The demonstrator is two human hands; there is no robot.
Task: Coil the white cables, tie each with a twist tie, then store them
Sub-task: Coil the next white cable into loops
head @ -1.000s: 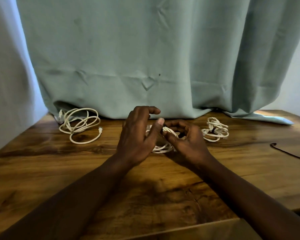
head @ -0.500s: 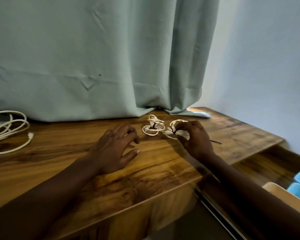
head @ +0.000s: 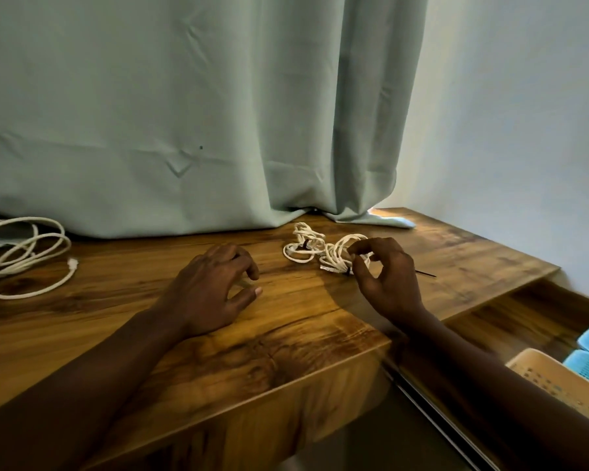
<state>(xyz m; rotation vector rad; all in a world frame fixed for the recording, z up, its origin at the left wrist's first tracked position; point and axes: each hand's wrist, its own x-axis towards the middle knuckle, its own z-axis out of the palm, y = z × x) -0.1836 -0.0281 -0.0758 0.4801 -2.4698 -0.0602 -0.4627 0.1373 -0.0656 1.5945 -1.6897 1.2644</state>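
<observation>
- Right hand (head: 386,278) pinches the just-tied coil (head: 342,254), touching the tied coil (head: 301,248) on that coil's right.
- Left hand (head: 215,287) loosely curled, holding nothing, left of it.
- Loose cable (head: 24,256) lies far left; left hand nearer.

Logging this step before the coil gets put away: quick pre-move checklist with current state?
1. Right hand has the coil: ok, its fingertips pinch the small coil.
2. Tie on that coil: cannot tell, only a dark bit shows by the fingers.
3. Left hand free: ok, it is open over the desk and holds nothing.
4. Neighbouring coil tied: ok, a dark tie crosses its middle.
5. Storage in reach: cannot tell, a beige basket sits low on the right, partly out of view.
6. All cables coiled: not ok, the loose cable on the far left lies untied.
</observation>
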